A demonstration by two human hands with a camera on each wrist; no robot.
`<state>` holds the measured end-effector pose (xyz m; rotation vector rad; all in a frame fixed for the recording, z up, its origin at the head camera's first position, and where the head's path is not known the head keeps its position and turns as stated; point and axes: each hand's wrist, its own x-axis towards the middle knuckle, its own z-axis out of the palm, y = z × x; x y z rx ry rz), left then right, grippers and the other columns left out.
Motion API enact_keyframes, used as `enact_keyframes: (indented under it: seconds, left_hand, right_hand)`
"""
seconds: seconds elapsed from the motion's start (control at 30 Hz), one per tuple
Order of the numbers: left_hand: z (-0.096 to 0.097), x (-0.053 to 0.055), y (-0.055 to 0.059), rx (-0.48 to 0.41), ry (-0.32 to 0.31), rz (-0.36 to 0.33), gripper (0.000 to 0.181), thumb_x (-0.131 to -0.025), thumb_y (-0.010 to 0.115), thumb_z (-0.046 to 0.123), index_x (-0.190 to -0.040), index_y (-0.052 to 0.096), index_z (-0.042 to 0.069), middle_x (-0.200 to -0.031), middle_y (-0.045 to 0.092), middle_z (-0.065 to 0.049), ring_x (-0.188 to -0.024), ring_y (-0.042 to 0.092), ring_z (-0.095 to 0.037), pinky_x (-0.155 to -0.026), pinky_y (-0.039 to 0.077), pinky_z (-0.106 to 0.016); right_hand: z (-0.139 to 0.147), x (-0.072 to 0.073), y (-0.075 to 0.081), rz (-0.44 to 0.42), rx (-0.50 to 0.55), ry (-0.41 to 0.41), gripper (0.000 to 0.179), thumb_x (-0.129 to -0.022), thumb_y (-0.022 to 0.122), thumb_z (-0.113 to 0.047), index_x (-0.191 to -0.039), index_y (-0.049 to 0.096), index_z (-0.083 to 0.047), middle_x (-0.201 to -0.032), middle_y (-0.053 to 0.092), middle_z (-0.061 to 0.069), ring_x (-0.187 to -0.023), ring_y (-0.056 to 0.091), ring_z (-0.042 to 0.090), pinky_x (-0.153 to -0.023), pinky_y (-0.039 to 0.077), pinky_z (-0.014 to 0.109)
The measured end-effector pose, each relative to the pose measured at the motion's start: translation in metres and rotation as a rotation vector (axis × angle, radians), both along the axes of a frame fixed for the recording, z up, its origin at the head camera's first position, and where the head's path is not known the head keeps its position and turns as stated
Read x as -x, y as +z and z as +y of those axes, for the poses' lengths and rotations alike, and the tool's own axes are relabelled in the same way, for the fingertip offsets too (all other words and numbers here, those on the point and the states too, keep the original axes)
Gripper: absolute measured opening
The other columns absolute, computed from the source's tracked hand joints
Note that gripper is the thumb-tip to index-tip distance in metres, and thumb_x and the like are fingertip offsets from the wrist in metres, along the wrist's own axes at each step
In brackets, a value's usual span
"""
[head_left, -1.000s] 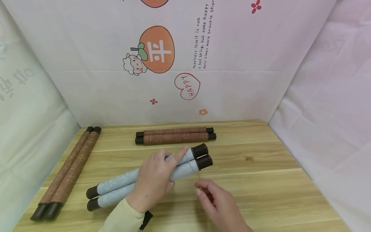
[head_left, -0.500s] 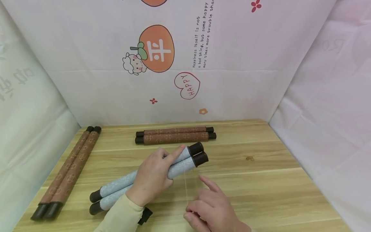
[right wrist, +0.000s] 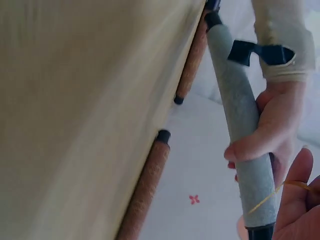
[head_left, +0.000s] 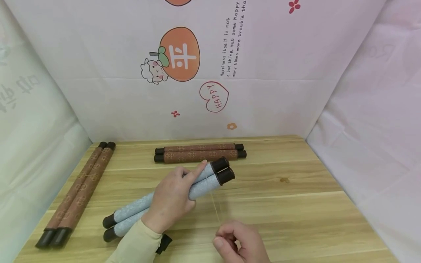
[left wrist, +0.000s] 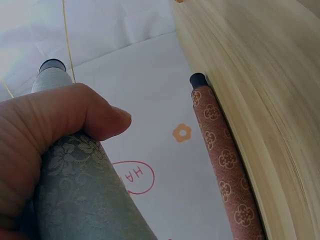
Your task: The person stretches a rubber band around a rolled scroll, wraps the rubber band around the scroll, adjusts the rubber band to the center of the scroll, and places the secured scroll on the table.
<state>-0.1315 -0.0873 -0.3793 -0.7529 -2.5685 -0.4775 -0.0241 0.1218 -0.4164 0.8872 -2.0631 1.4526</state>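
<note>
The left hand (head_left: 174, 199) gripped the light blue scroll (head_left: 204, 187), which poked out on both sides of it, while the right hand (head_left: 241, 241) nearby pinched the yellow string (right wrist: 263, 202), which likely needed a soft, even pull with the scroll held steady.

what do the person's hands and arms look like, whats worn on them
The left hand is bare, with a plain pale cream long sleeve reaching to the wrist. A black angular fitting sits by that wrist, perhaps a camera mount. The right hand is also ungloved; no sleeve of that arm shows.
</note>
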Motion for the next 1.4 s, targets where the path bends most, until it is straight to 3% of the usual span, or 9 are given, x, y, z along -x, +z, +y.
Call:
enact_keyframes:
  seconds: [0.13,0.27,0.47,0.57,0.77,0.9,1.0,1.2,1.4]
  left_hand:
    - [-0.001,0.000,-0.001,-0.030,0.009,0.041,0.110,-0.057,0.085,0.003,-0.157,0.049,0.031,-0.105,0.063,-0.005,-0.079,0.060,-0.017,-0.062,0.052,-0.032]
    - [-0.002,0.000,-0.001,-0.045,0.030,0.057,0.110,-0.056,0.087,0.005,-0.157,0.050,0.030,-0.105,0.062,-0.006,-0.079,0.061,-0.018,-0.062,0.053,-0.034]
    - [-0.003,0.000,0.000,-0.051,0.038,0.089,0.108,-0.058,0.086,0.006,-0.157,0.049,0.028,-0.104,0.060,-0.007,-0.077,0.060,-0.018,-0.061,0.053,-0.034]
    - [-0.003,-0.001,0.001,-0.055,0.037,0.106,0.108,-0.058,0.085,0.005,-0.157,0.049,0.027,-0.104,0.060,-0.007,-0.076,0.060,-0.019,-0.060,0.052,-0.034]
    - [-0.005,-0.003,0.003,-0.060,0.023,0.129,0.107,-0.060,0.085,0.005,-0.158,0.047,0.027,-0.105,0.058,-0.007,-0.075,0.057,-0.017,-0.060,0.050,-0.032]
    - [-0.005,-0.004,0.003,-0.069,-0.010,0.162,0.109,-0.058,0.087,0.006,-0.158,0.048,0.027,-0.106,0.059,-0.008,-0.076,0.058,-0.017,-0.063,0.052,-0.032]
    - [-0.005,-0.005,0.002,-0.076,-0.048,0.191,0.110,-0.056,0.088,0.007,-0.157,0.049,0.026,-0.108,0.060,-0.008,-0.079,0.060,-0.018,-0.064,0.053,-0.032]
    - [-0.007,-0.007,0.004,-0.082,-0.138,0.223,0.108,-0.058,0.088,0.007,-0.156,0.050,0.027,-0.110,0.063,-0.009,-0.085,0.060,-0.019,-0.066,0.053,-0.033]
    - [-0.006,-0.011,0.005,-0.092,-0.235,0.269,0.106,-0.059,0.092,0.006,-0.155,0.051,0.026,-0.113,0.065,-0.010,-0.092,0.060,-0.020,-0.072,0.055,-0.036]
  right_hand:
    - [0.000,-0.015,-0.001,-0.300,0.128,-0.077,0.025,-0.096,0.060,0.010,-0.097,0.062,-0.015,-0.070,0.058,0.000,-0.061,0.057,0.003,-0.054,0.053,0.024]
    - [0.004,-0.019,-0.003,-0.466,0.257,-0.080,0.020,-0.102,0.051,0.008,-0.091,0.057,-0.008,-0.068,0.058,0.007,-0.064,0.065,0.018,-0.058,0.059,0.035]
    - [0.008,-0.022,-0.007,-0.717,0.516,-0.014,0.028,-0.110,0.045,-0.010,-0.083,0.049,-0.006,-0.055,0.029,0.013,-0.044,0.026,0.031,-0.062,0.059,0.036]
    - [0.014,-0.018,-0.007,-0.868,0.627,0.119,0.038,-0.113,0.041,-0.023,-0.077,0.045,-0.012,-0.057,0.020,0.013,-0.050,0.015,0.035,-0.066,0.057,0.029]
    - [0.029,-0.005,-0.010,-1.212,1.006,0.533,0.045,-0.113,0.038,-0.034,-0.073,0.057,-0.024,-0.058,0.035,-0.009,-0.051,0.029,0.007,-0.070,0.051,0.015]
    - [0.032,0.002,-0.013,-1.368,1.258,0.718,0.043,-0.112,0.040,-0.036,-0.078,0.061,-0.021,-0.061,0.040,-0.012,-0.054,0.031,0.002,-0.067,0.048,0.013]
    - [0.030,0.008,-0.013,-1.389,1.367,0.828,0.039,-0.111,0.043,-0.036,-0.082,0.063,-0.018,-0.062,0.036,-0.013,-0.055,0.027,0.001,-0.061,0.039,0.012]
    - [0.029,0.024,-0.007,-1.290,1.444,1.065,0.035,-0.112,0.043,-0.033,-0.099,0.070,-0.014,-0.069,0.033,-0.017,-0.057,0.021,-0.002,-0.059,0.025,0.013]
    - [0.028,0.032,0.006,-1.242,1.398,1.053,0.037,-0.113,0.039,-0.034,-0.103,0.068,-0.013,-0.080,0.061,-0.014,-0.061,0.024,-0.002,-0.060,0.027,0.012]
